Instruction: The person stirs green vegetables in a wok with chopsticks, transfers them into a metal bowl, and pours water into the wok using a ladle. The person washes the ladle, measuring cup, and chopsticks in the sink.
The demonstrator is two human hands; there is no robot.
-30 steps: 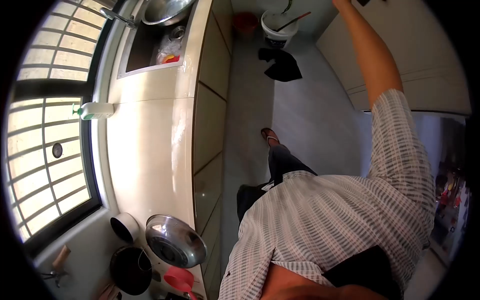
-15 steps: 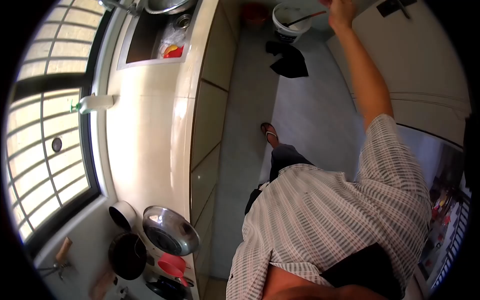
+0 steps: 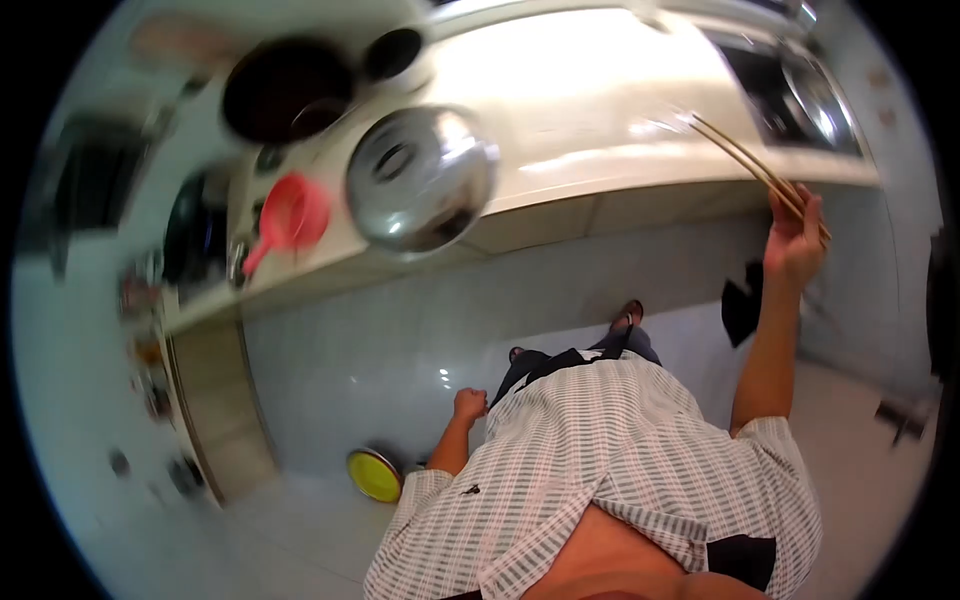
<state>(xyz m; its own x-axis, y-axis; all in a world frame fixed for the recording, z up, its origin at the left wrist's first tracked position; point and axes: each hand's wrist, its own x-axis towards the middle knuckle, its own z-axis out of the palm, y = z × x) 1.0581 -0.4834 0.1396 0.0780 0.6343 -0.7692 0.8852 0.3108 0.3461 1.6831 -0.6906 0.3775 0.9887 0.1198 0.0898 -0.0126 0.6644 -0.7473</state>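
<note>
A pair of long wooden chopsticks (image 3: 740, 152) is gripped by my right hand (image 3: 796, 240). Their thin ends point up and left over the counter edge, beside the sink (image 3: 850, 120). My left hand (image 3: 470, 404) hangs low at my side with its fingers curled in, and nothing shows in it. A domed metal lid or basin (image 3: 425, 180) lies on the counter to the left, away from both hands.
On the left of the counter (image 3: 590, 110) are a dark pan (image 3: 285, 90), a small white pot (image 3: 397, 58) and a pink-red ladle (image 3: 292, 212). A yellow-green round container (image 3: 375, 475) stands on the floor. A black cloth (image 3: 741, 305) lies at right.
The view has swung left to face the counter. My right hand, earlier at the top edge, is now beside the counter with chopsticks in it. My left hand has come into view.
</note>
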